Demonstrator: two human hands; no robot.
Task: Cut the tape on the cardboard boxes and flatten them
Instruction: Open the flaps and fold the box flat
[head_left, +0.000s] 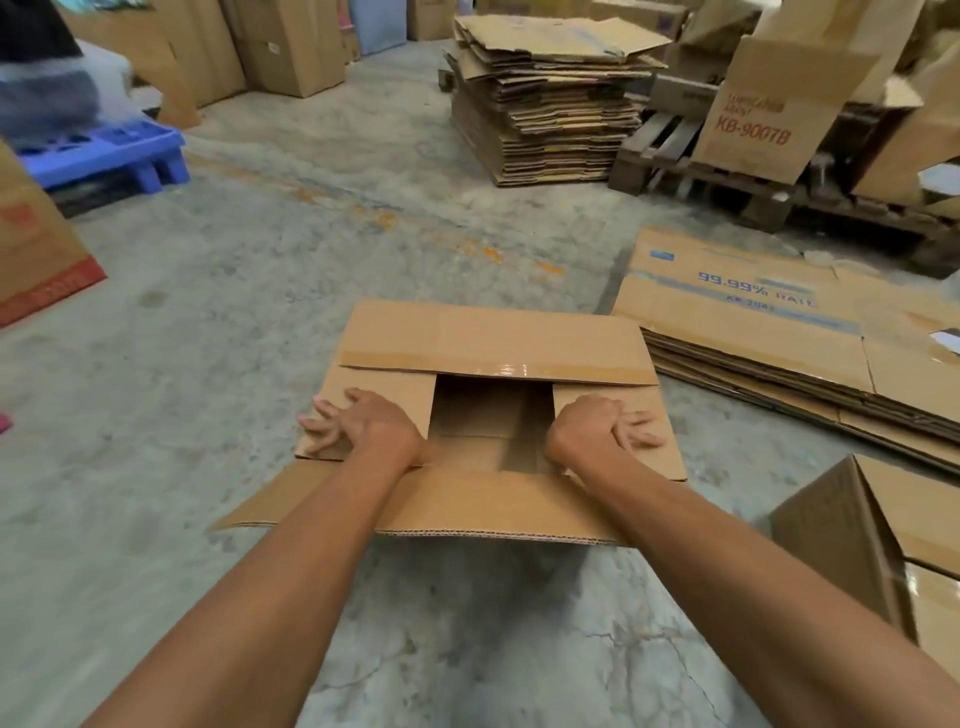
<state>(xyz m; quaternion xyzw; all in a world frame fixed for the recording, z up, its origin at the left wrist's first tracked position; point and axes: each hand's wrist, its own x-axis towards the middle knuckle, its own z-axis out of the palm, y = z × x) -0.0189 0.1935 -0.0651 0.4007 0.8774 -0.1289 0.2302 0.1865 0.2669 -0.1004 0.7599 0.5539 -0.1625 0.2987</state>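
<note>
An open brown cardboard box stands on the concrete floor in front of me, its top flaps spread and its inside showing in the middle. A strip of clear tape runs along the edge of the far flap. My left hand presses flat on the left inner flap with fingers spread. My right hand presses on the right inner flap, fingers spread outward. The near flap hangs toward me under both wrists. No cutter shows in either hand.
Flattened boxes with blue print lie on the floor at right. An upright box stands at near right. A tall stack of flattened cardboard and a wooden pallet stand behind. A blue plastic pallet and a red-printed box are left.
</note>
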